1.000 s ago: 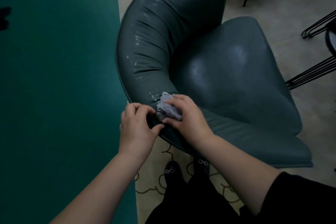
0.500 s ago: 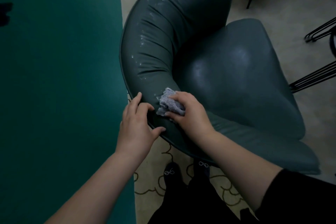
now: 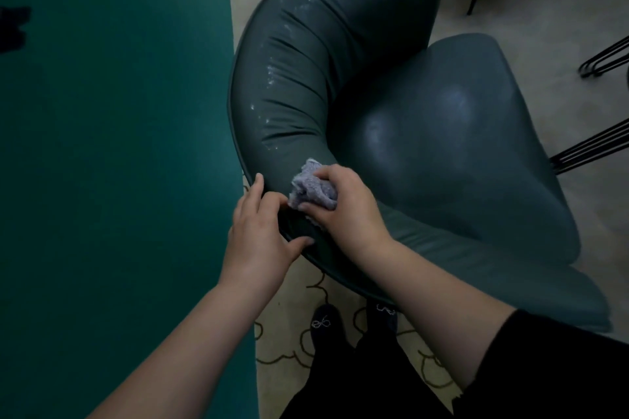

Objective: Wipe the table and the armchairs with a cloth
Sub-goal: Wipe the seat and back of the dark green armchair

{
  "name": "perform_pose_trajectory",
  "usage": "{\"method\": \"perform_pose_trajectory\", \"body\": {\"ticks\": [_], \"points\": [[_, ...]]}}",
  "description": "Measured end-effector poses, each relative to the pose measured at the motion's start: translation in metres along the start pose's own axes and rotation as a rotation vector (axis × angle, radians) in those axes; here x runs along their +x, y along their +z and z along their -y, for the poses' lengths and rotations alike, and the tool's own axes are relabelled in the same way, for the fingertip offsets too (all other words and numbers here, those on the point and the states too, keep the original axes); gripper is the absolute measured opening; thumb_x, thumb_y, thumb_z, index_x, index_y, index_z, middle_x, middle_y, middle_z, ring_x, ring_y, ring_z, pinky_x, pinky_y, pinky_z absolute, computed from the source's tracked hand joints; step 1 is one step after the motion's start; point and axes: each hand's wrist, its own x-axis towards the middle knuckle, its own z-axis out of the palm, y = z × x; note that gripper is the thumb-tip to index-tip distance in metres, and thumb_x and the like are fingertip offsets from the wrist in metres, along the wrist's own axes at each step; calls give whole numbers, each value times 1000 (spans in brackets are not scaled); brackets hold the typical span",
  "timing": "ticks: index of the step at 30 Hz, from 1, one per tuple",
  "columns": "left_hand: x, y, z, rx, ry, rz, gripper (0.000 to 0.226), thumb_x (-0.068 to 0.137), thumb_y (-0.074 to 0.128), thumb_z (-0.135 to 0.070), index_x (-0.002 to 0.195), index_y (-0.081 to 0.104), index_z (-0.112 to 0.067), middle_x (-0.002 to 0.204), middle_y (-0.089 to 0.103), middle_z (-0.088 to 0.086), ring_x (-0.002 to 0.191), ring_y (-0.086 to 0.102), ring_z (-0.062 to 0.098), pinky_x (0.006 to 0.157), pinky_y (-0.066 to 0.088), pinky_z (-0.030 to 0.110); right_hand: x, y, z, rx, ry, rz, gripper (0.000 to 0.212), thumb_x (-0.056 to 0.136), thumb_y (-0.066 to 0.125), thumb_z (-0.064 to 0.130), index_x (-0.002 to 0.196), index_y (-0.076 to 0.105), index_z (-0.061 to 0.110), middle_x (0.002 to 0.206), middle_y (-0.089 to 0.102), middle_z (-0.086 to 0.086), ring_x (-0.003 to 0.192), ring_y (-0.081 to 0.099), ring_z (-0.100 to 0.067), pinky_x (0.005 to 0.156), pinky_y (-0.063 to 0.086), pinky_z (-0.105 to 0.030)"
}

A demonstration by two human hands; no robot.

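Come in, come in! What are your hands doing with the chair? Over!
Right hand grips cloth, pressed on armchair backrest. Left hand steadies the rim. White streaks along backrest. Nothing blocking.

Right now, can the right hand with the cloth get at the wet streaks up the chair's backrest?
Probably yes: the right hand holds the cloth just below the streaks, with nothing between.

Table lay left of the armchair, edges just apart. On the chair's curved back, nearest the person, the right hand held the cloth — left hand just beside it, on the back's rim. Feet stood on the rug below the chair back; wire chair legs at far right.
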Motion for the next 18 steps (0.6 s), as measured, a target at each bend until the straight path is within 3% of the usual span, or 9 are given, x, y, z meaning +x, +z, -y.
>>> {"method": "perform_pose_trajectory", "body": {"ticks": [4, 8, 10, 14, 16, 18], "points": [[0, -2, -1, -9, -3, 26, 51, 65, 83, -36, 103, 51, -29, 158, 14, 2, 142, 17, 23, 113, 24, 41, 13, -18, -19, -60, 130, -110, 27, 75, 76, 24, 92, 58, 13, 95, 59, -3, 87, 54, -16, 67, 34, -19], [0, -4, 1, -47, 18, 23, 48, 65, 83, -36, 100, 51, -30, 157, 17, 2, 141, 18, 20, 113, 23, 38, 17, -39, -26, 123, 311, -215, 24, 78, 75, 29, 91, 57, 23, 82, 62, 10, 73, 57, -1, 56, 36, -6], [1, -4, 2, -50, 12, 11, 48, 64, 83, -37, 100, 52, -31, 157, 19, 2, 141, 19, 20, 113, 22, 36, 17, -33, -13, 207, 253, -144, 28, 74, 77, 33, 92, 57, 29, 83, 63, 13, 74, 58, 6, 59, 38, -2], [4, -1, 3, -54, 6, -25, 47, 62, 84, -38, 98, 55, -28, 155, 23, 1, 139, 22, 21, 111, 23, 35, 16, -5, 2, 53, 118, 15, 50, 65, 83, 36, 105, 55, 24, 103, 62, 5, 92, 57, -9, 77, 42, -19], [5, -1, 4, -53, 10, -37, 47, 62, 85, -37, 96, 55, -28, 154, 24, 2, 139, 23, 23, 111, 24, 36, 21, -7, -3, 29, 118, 3, 47, 67, 82, 34, 103, 53, 24, 102, 63, 3, 91, 57, -11, 77, 43, -22], [5, -2, 3, -51, 8, -32, 46, 62, 85, -36, 94, 54, -29, 155, 23, 2, 139, 22, 23, 111, 25, 38, 25, -16, -11, 35, 172, 15, 40, 69, 81, 33, 96, 52, 26, 93, 64, 5, 82, 59, -8, 69, 44, -14]]}}
